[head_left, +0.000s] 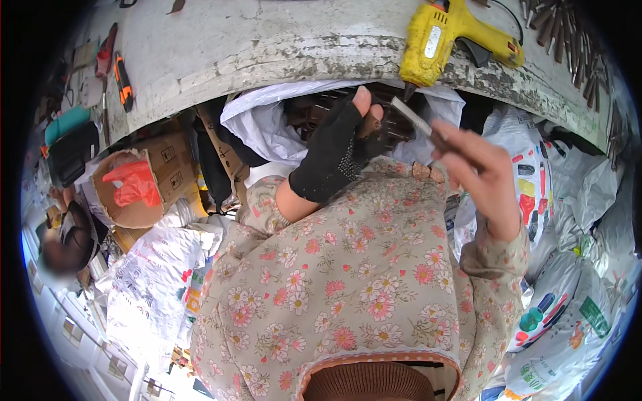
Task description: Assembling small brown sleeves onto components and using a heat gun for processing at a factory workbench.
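My left hand [329, 159], in a black fingerless glove with pale grip dots, is closed around a small brown piece [370, 127] that mostly hides behind the fingers. Bare and closed, my right hand [487, 175] grips a tool with a flat silver-grey blade [410, 116] and a brown handle. Its blade tip points up and left, toward the left hand. Just above the blade, a yellow glue gun [424, 50] lies at the table edge with its nozzle pointing down. Below both hands, a white sack [257, 127] holds several dark brown pieces.
The worn grey table [267, 47] curves across the top. Slim brown-handled pieces [565, 33] are heaped at its right end; an orange-black utility knife [123, 83] lies left. Around me are a cardboard box [170, 167] and plastic bags [150, 287]. Another person [73, 234] is far left.
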Tool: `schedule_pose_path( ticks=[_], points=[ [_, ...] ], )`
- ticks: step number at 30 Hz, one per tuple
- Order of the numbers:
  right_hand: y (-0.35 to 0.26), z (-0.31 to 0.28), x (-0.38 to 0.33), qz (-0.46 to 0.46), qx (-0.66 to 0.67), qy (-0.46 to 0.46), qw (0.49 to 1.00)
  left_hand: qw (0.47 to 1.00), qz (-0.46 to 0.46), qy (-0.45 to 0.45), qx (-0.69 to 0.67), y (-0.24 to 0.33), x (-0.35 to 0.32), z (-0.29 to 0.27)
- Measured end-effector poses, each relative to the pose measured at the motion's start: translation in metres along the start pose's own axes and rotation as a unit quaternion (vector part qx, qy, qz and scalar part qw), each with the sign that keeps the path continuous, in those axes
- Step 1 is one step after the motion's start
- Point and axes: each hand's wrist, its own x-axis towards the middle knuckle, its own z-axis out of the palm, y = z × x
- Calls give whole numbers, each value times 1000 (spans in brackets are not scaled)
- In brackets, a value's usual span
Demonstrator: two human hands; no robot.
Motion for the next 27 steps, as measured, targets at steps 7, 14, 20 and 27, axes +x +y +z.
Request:
schedule_pose_path(
  ticks=[7, 14, 20, 27],
  points=[
    [-3, 8, -14, -150, -102, -27, 983, 989, -125, -64, -54, 6, -6, 3],
    [-27, 9, -20, -160, -242, -46, 956, 951, 95, -5, 293, 12, -17, 6],
    [-26, 22, -12, -149, -238, -57, 958, 930, 125, 28, 345, 1, -18, -4],
    [14, 31, 3, -147, -155, -45, 976, 805, 198, -207, 520, 19, -10, -33]
  ],
)
